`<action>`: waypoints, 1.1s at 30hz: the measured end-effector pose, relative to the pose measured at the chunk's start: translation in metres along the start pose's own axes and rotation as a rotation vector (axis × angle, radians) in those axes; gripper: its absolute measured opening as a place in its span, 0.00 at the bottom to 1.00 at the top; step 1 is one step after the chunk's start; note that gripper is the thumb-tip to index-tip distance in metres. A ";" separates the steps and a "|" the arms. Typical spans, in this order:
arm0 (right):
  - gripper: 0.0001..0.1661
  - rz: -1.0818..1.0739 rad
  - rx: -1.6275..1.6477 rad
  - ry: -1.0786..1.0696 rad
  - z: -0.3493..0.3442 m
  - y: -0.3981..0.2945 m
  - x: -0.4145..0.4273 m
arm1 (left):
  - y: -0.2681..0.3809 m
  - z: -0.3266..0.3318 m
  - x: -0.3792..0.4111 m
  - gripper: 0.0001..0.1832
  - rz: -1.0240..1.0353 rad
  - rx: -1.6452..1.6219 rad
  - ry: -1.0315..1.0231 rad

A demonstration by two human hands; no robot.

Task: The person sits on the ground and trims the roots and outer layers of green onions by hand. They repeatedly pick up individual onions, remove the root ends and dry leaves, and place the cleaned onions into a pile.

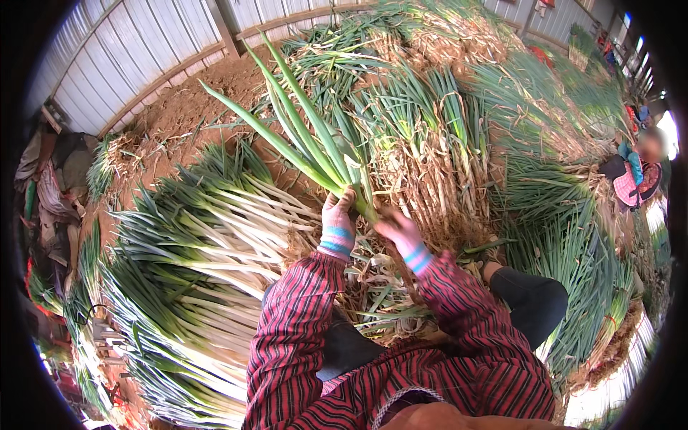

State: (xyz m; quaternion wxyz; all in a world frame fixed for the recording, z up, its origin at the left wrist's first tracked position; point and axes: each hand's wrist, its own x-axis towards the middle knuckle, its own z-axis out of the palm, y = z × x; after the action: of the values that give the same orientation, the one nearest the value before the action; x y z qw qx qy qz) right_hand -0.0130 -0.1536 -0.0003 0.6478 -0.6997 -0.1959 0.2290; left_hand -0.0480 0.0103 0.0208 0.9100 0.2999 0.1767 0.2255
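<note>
My left hand, in a light knit glove with striped blue cuffs, grips a large green onion around its stem. The onion's long green leaves fan out up and to the left. My right hand, gloved the same way, is motion-blurred against the lower stem; whether its fingers are closed on the stem cannot be made out. Below that hand a brown, dirty strand slants down, and its connection to the onion is unclear. Loose peeled skins and leaf scraps lie beneath both hands, between my legs.
Clean white-stemmed green onions are piled at my left. Unpeeled onions with dry brown skins stand ahead, with more bundles at right. A heap of soil borders the corrugated metal wall. Another person sits far right.
</note>
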 end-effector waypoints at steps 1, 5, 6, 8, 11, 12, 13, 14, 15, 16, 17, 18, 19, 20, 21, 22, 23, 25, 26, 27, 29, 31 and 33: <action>0.35 -0.005 0.065 0.046 0.011 -0.003 0.016 | 0.003 0.002 -0.004 0.09 0.002 -0.023 -0.006; 0.14 0.008 0.423 0.063 0.047 -0.016 0.041 | 0.014 -0.009 -0.003 0.08 0.086 -0.051 -0.100; 0.14 0.023 0.410 0.141 0.057 -0.017 0.039 | 0.020 -0.012 -0.004 0.07 0.102 -0.044 -0.099; 0.15 -0.038 0.412 0.182 0.059 -0.008 0.035 | 0.019 -0.010 -0.002 0.08 0.106 -0.050 -0.139; 0.11 -0.376 0.050 0.265 0.067 -0.030 0.014 | 0.019 -0.031 0.003 0.11 0.148 -0.067 -0.205; 0.09 -0.434 -0.034 0.312 0.059 -0.025 0.011 | 0.016 -0.024 0.001 0.11 0.128 -0.078 -0.207; 0.09 -0.487 -0.099 0.337 0.058 -0.024 0.007 | 0.021 -0.017 -0.005 0.11 0.126 -0.075 -0.190; 0.14 -0.568 -0.183 0.308 0.049 -0.025 0.000 | 0.028 -0.010 -0.011 0.09 0.133 -0.072 -0.138; 0.14 -0.587 -0.242 0.258 0.043 -0.019 -0.010 | 0.036 -0.013 -0.006 0.08 0.116 -0.043 -0.072; 0.14 -0.600 -0.297 0.227 0.038 -0.029 -0.024 | 0.038 -0.020 0.002 0.08 0.155 -0.099 -0.041; 0.14 -0.614 -0.350 0.198 0.033 -0.041 -0.038 | 0.039 -0.026 0.009 0.07 0.195 -0.153 -0.012; 0.13 -0.635 -0.381 0.155 0.022 -0.042 -0.048 | 0.049 -0.007 -0.002 0.06 0.160 -0.159 0.029; 0.13 -0.668 -0.408 0.097 0.016 -0.044 -0.057 | 0.048 -0.034 0.016 0.08 0.268 -0.150 0.076; 0.12 -0.596 -0.502 0.020 0.003 -0.039 -0.068 | 0.055 -0.031 0.012 0.09 0.268 -0.101 0.006; 0.12 -0.529 -0.587 -0.063 -0.010 -0.031 -0.081 | 0.067 -0.022 0.003 0.10 0.277 -0.047 -0.061; 0.13 -0.497 -0.680 -0.152 -0.025 -0.014 -0.094 | 0.077 -0.008 -0.005 0.11 0.287 -0.072 0.043; 0.15 -0.465 -0.776 -0.241 -0.042 0.011 -0.105 | 0.080 -0.011 0.000 0.10 0.328 -0.105 0.067; 0.16 0.094 -1.160 -0.580 -0.085 0.078 -0.130 | 0.080 -0.027 0.008 0.10 0.332 -0.039 0.028; 0.18 0.315 -1.376 -0.734 -0.116 0.126 -0.150 | 0.078 -0.023 0.008 0.09 0.331 -0.037 0.065; 0.22 0.544 -1.581 -0.881 -0.138 0.156 -0.159 | 0.074 -0.012 0.006 0.09 0.335 -0.075 0.094; 0.25 0.336 -1.331 -0.613 -0.121 0.109 -0.142 | 0.071 -0.021 0.005 0.09 0.379 -0.059 0.106; 0.26 0.068 -0.908 -0.345 -0.104 0.084 -0.133 | 0.061 -0.011 -0.001 0.10 0.325 -0.074 0.095; 0.23 0.001 -0.381 -0.145 -0.063 0.064 -0.112 | 0.055 -0.014 0.002 0.07 0.271 -0.102 -0.002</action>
State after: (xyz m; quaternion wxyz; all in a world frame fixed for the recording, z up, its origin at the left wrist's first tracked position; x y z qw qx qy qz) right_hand -0.0702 -0.2744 -0.0531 0.4878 -0.7913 -0.2814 0.2381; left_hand -0.0699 0.0571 0.0440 0.8854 0.2744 0.1222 0.3547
